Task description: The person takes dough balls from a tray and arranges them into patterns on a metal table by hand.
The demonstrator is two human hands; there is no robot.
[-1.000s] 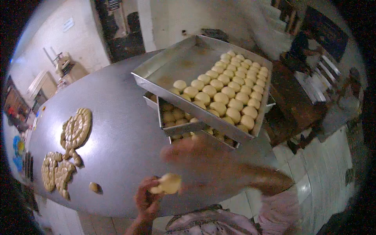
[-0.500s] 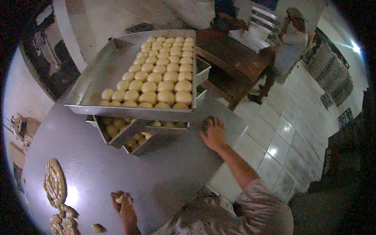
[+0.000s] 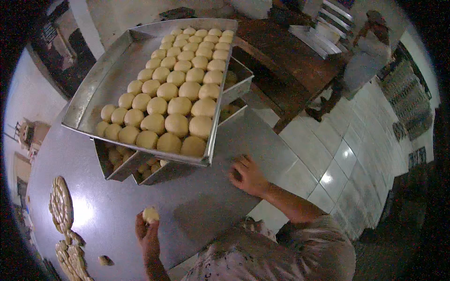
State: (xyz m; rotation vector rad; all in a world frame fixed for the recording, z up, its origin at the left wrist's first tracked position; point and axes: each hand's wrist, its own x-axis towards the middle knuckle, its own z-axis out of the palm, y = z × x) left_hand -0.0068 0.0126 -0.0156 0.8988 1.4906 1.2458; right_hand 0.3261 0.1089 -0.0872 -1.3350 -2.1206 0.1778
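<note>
My left hand [image 3: 147, 234] grips a pale piece of dough [image 3: 151, 214] low over the grey metal table [image 3: 192, 196]. To the right, my right hand [image 3: 246, 175] is open, fingers loosely bent and nothing in them, beside the stacked trays. The top metal tray [image 3: 93, 105] carries rows of several round dough balls [image 3: 177, 124], with bare space along its left side. Lower trays [image 3: 117, 166] with more balls sit askew beneath it. At the left lie flattened clusters of cut dough pieces [image 3: 62, 206] and a small loose piece [image 3: 104, 260].
Beyond the table stands a brown wooden table [image 3: 304, 70] with metal pans [image 3: 316, 42]. A person in light clothing [image 3: 361, 65] stands at its right end. Pale tiled floor [image 3: 337, 145] runs along the right; a doorway [image 3: 61, 56] is at the back left.
The view has swung rightward since a second ago. My right hand has drawn back toward me and curled slightly in the last half second. My left hand still grips dough, now showing above its fingers.
</note>
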